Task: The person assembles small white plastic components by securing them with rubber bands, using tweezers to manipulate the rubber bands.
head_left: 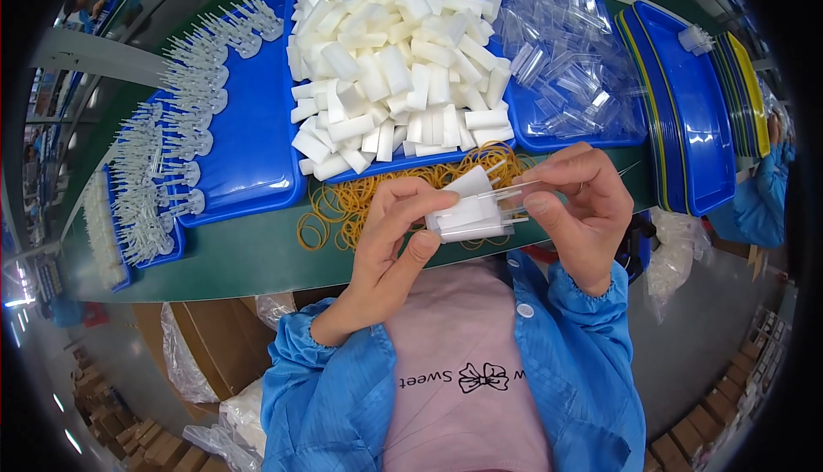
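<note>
My left hand [383, 253] is closed on a small bundle: a white foam block [470, 208] with clear plastic about it and thin white prongs sticking out toward the right. Its thumb and forefinger clasp the bundle's left end. At those prongs, my right hand [587, 206] has its thumb and fingers bent together in a pinch. A thin pale strand or edge runs into its fingertips, too fine to name. Tan rubber bands [343, 202] lie in a loose heap on the green table [249, 258], just behind both hands.
Beyond the rubber bands, a blue tray is heaped with white foam blocks [394, 69]. Clear plastic sleeves [566, 69] fill the tray to its right. White pronged plastic parts [167, 146] line the blue trays at left. Stacked trays [699, 120] stand at right. Cardboard boxes [214, 335] sit below the table.
</note>
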The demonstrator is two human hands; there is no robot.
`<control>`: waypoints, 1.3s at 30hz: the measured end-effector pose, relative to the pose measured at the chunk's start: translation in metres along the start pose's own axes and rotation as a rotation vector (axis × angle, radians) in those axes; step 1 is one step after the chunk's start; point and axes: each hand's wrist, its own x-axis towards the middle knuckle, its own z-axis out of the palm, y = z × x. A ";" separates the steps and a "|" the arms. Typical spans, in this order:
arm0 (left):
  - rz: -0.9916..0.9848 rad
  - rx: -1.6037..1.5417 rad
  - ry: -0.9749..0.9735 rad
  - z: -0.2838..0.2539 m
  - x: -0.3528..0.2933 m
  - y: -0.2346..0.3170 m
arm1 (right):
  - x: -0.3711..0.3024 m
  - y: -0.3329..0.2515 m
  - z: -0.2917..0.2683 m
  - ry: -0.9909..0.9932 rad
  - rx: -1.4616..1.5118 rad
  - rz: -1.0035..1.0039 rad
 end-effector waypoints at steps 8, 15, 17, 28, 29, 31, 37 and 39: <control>0.143 0.298 0.030 -0.002 -0.004 0.003 | 0.002 0.011 -0.006 -0.044 0.233 0.189; 0.174 0.344 0.098 -0.005 -0.005 0.002 | 0.001 0.012 0.004 -0.053 0.166 0.197; 0.184 0.376 0.107 -0.009 -0.004 0.002 | 0.005 0.013 0.004 -0.104 0.048 0.030; 0.066 -0.096 0.263 -0.012 -0.003 -0.013 | 0.009 0.012 -0.001 -0.075 -0.307 -0.110; 0.026 -0.132 0.254 -0.012 -0.005 -0.014 | 0.010 0.009 -0.002 -0.098 -0.374 -0.164; -0.017 -0.168 0.249 -0.012 -0.006 -0.015 | 0.009 0.004 -0.002 -0.109 -0.404 -0.170; -0.041 -0.417 0.197 -0.013 -0.007 -0.012 | 0.005 -0.002 -0.003 -0.124 -0.323 -0.120; -0.130 -0.495 0.240 -0.010 -0.006 -0.004 | 0.002 0.000 -0.003 -0.118 -0.290 -0.115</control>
